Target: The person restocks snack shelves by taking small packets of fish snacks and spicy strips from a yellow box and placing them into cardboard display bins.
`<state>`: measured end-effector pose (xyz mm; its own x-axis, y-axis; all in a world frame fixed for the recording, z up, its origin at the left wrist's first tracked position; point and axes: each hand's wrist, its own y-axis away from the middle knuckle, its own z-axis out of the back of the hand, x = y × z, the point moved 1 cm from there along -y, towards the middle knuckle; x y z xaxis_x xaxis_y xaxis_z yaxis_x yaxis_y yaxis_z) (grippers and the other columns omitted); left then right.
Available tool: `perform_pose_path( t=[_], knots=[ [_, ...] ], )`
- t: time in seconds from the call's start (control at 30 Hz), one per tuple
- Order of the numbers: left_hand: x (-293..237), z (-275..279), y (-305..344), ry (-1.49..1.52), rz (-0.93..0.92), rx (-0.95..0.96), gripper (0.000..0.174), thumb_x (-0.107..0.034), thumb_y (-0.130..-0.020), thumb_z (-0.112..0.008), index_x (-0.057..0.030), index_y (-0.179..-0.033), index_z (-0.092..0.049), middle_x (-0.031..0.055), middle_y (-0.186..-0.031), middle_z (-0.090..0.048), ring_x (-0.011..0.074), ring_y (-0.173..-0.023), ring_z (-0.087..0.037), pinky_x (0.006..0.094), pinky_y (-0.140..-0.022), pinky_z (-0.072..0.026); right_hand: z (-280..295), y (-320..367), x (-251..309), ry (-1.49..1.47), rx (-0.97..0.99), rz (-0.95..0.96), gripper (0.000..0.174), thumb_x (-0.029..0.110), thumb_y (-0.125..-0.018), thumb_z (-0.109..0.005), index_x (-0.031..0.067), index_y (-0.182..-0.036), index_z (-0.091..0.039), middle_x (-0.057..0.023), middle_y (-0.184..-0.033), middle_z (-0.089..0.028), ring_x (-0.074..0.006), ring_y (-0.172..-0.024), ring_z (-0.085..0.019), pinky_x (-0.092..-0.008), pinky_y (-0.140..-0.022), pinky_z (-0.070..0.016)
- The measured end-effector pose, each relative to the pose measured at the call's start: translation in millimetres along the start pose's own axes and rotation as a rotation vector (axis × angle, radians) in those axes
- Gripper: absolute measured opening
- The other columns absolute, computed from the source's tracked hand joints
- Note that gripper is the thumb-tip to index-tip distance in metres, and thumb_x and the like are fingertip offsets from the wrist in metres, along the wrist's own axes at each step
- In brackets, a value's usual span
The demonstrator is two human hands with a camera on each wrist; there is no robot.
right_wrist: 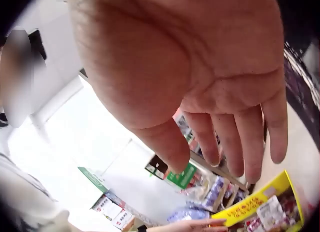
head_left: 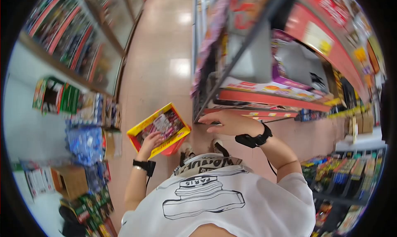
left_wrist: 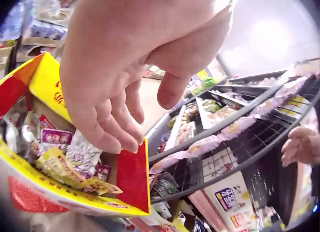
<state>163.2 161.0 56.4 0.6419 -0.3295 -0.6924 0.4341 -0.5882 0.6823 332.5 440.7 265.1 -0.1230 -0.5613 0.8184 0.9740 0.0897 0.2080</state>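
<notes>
Fingers (left_wrist: 102,129) of the left hand (head_left: 151,142) hang close together and lightly curled over a yellow-and-red cardboard box (head_left: 170,143), pinching nothing, their tips just above the snack packets (left_wrist: 75,152) heaped inside; whether they touch the packets cannot be told. The box sits low at the person's left, tilted, near the foot of the shelving, and what it rests on is unclear. The right hand (head_left: 231,123) lies at the front edge of a low wire shelf (left_wrist: 240,142), its fingers (right_wrist: 235,142) straight, slightly spread and holding nothing. By the look of it, the work stands at the point of reaching into the box for a packet, with none lifted so far. Judging from these views, the next move calls for the left fingers to close on a single packet among the loose, crinkled pile without dragging its neighbours over the rim. The setting is a shop aisle with a glossy pinkish floor (head_left: 165,63) that mirrors the ceiling lights. Red-edged shelves (head_left: 269,98) of boxed goods rise on the right, and glass-fronted cabinets (head_left: 70,34) stand on the left above stacked cartons and packs (head_left: 89,137).
</notes>
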Motion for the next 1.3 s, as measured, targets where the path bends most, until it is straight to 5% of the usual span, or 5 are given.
perform_pose_path(
  t=[0.27, 0.63, 1.1, 1.23, 1.3],
  knots=[
    [-120, -135, 60, -0.489, -0.336, 0.544, 0.038, -0.012, -0.087, -0.055, -0.0016, -0.122, -0.047, 0.0073, -0.119, -0.053, 0.0154, -0.108, -0.050, 0.0296, -0.093, -0.0391, 81, 127, 72, -0.033, -0.425, 0.085, 0.032, 0.003, -0.080, -0.059, 0.0014, -0.111, -0.057, -0.0121, -0.104, -0.062, -0.0220, -0.094, -0.061, -0.0309, -0.078, -0.0495],
    [-219, -286, 154, -0.957, -0.768, 0.798, 0.035, -0.007, -0.084, -0.057, -0.0006, -0.119, -0.051, 0.0095, -0.116, -0.056, 0.0180, -0.107, -0.052, 0.0310, -0.092, -0.0407, 145, 206, 45, 0.304, -0.859, 0.169, 0.024, 0.003, -0.079, -0.060, 0.0016, -0.103, -0.060, -0.0147, -0.096, -0.063, -0.0298, -0.087, -0.061, -0.0336, -0.075, -0.0479],
    [-287, -408, 109, -1.556, -1.119, 0.092, 0.027, -0.015, -0.083, -0.055, -0.0059, -0.108, -0.058, 0.0145, -0.098, -0.063, 0.0290, -0.093, -0.059, 0.0367, -0.078, -0.0456, 216, 189, 42, 0.784, -0.543, 0.140, 0.060, 0.006, -0.074, -0.060, 0.0039, -0.130, -0.039, -0.0241, -0.126, -0.044, -0.0354, -0.116, -0.044, -0.0410, -0.096, -0.0363],
    [-290, -423, 95, -1.800, -1.045, -0.033, 0.025, -0.020, -0.081, -0.057, -0.0085, -0.103, -0.062, 0.0137, -0.093, -0.064, 0.0314, -0.089, -0.060, 0.0395, -0.078, -0.0454, 236, 166, 26, 1.428, -0.822, 0.326, 0.030, 0.008, -0.072, -0.059, 0.0016, -0.102, -0.056, -0.0179, -0.094, -0.061, -0.0332, -0.083, -0.060, -0.0380, -0.073, -0.0481],
    [-289, -431, 93, -1.927, -1.030, -0.085, 0.024, -0.021, -0.080, -0.057, -0.0096, -0.101, -0.063, 0.0135, -0.092, -0.064, 0.0308, -0.089, -0.060, 0.0396, -0.079, -0.0445, 240, 158, 26, 1.231, -0.880, 0.406, 0.017, 0.007, -0.069, -0.059, 0.0015, -0.084, -0.061, -0.0137, -0.079, -0.063, -0.0298, -0.068, -0.060, -0.0352, -0.063, -0.0482]
  ],
)
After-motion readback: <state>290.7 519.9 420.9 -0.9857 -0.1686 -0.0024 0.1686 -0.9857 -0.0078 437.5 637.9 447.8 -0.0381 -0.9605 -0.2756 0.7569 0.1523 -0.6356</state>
